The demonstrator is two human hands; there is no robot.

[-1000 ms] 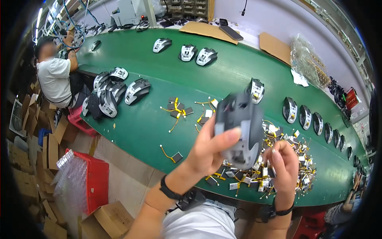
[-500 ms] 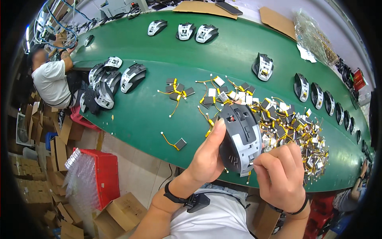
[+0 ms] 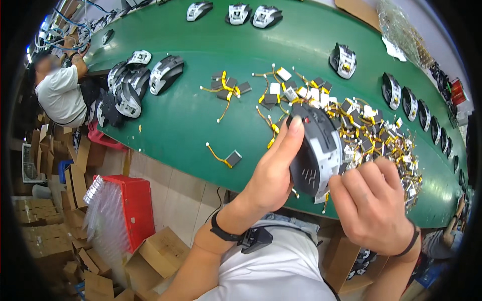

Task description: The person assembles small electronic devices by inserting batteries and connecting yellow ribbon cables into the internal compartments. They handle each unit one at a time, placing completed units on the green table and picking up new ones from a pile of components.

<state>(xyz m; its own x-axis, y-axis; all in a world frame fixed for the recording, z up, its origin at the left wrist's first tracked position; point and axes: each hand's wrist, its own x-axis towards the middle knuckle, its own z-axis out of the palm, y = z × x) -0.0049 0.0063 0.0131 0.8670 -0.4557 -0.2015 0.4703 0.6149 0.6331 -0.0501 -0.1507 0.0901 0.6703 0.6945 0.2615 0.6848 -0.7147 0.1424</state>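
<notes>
My left hand [image 3: 271, 175] grips a black and silver computer mouse [image 3: 316, 163] by its side, thumb along the upper edge. The mouse is tilted, its rear end toward me. At that rear end, my right hand [image 3: 374, 205] has its fingers curled and pinched against the shell; whatever they hold is hidden. A short yellow wire end shows below the mouse. Behind and right of it spreads a pile of small battery packs [image 3: 369, 135] with yellow tape and thin wires. A single battery pack [image 3: 233, 159] lies left of my left hand.
More mice [image 3: 131, 103] cluster at the green table's [image 3: 186, 135] left end. Others stand along the back and in a row on the right [image 3: 410, 104]. A person [image 3: 63, 93] sits far left. A red crate [image 3: 136, 210] and cardboard boxes [image 3: 159, 253] are on the floor.
The mouse has rolled further onto its side in my left hand. Both hands have shifted slightly right, the right one still at the mouse's rear. The view has tilted lower.
</notes>
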